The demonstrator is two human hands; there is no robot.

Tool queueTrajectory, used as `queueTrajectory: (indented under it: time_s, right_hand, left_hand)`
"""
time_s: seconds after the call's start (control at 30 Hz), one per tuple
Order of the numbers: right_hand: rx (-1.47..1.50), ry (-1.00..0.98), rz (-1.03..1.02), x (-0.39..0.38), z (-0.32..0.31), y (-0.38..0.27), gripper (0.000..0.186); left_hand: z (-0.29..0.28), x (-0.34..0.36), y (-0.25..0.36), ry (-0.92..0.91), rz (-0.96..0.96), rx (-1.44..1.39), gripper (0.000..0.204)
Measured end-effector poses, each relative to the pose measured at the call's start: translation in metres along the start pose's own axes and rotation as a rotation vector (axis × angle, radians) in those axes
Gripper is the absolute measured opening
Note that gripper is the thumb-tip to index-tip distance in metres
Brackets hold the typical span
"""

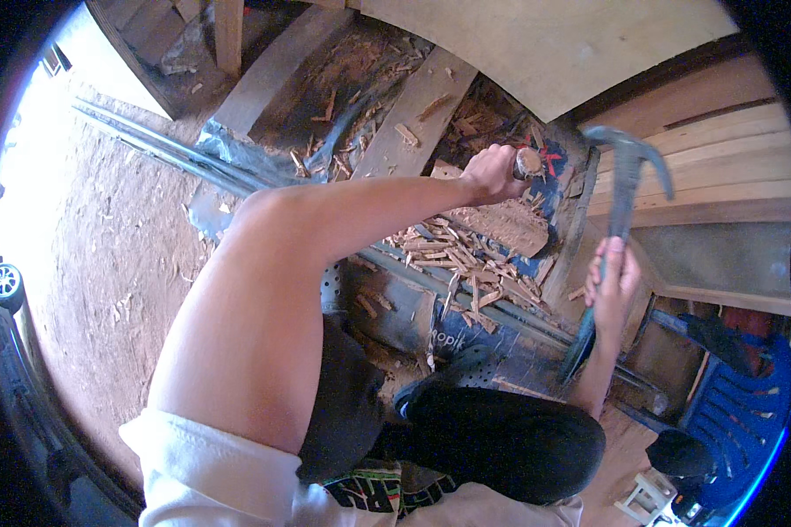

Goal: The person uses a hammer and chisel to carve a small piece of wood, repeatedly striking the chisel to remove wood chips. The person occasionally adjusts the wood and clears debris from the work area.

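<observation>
Gripping a dark metal claw hammer (pixel 625 176) in your right hand (pixel 615 274), you have your left hand (pixel 490 173) closed around a round, pale-topped wooden handle (pixel 528 163) (its lower end is hidden), just beside a light-brown wooden block (pixel 511 228) and splintered tan wood chips (pixel 453 255). The hammer, its head well apart to the right, is probably top-heavy and rigid, best grasped toward its free end; the wooden handle seems stiff, best held below its top.

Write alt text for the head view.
A person's right hand holds up a claw hammer while the left hand grips a round-ended handle by a piece of wood. Wood chips lie heaped nearby; a blue chair is at right.
</observation>
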State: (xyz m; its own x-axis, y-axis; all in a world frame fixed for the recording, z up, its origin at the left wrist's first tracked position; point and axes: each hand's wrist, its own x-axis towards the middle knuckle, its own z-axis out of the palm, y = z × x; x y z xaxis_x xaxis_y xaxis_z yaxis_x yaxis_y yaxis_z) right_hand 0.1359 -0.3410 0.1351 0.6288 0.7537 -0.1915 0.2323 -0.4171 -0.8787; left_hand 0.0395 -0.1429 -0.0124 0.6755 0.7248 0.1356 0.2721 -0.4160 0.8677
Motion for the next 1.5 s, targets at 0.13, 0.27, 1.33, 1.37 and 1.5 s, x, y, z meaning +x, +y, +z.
queueTrajectory:
  time_s: [0.13, 0.27, 1.33, 1.37, 1.5]
  right_hand:
    - [0.149, 0.128, -0.156, -0.008, 0.002, -0.007, 0.042]
    - [-0.469, 0.181, -0.384, 0.009, 0.023, 0.031, 0.043]
    - [0.145, 0.068, -0.104, 0.046, -0.008, 0.005, 0.041]
    - [-0.004, 0.077, -0.06, 0.048, -0.004, 0.012, 0.041]
    - [-0.367, -0.128, 0.103, 0.048, -0.012, 0.015, 0.043]
  left_hand:
    - [0.002, -0.002, 0.006, 0.068, -0.024, 0.066, 0.038]
    - [-0.001, 0.005, 0.005, -0.071, -0.061, 0.069, 0.041]
    - [-0.004, 0.019, 0.0, -0.167, -0.093, 0.139, 0.048]
    - [-0.003, 0.018, 0.0, -0.143, -0.08, 0.138, 0.048]
    - [-0.003, 0.019, -0.002, -0.135, -0.081, 0.179, 0.051]
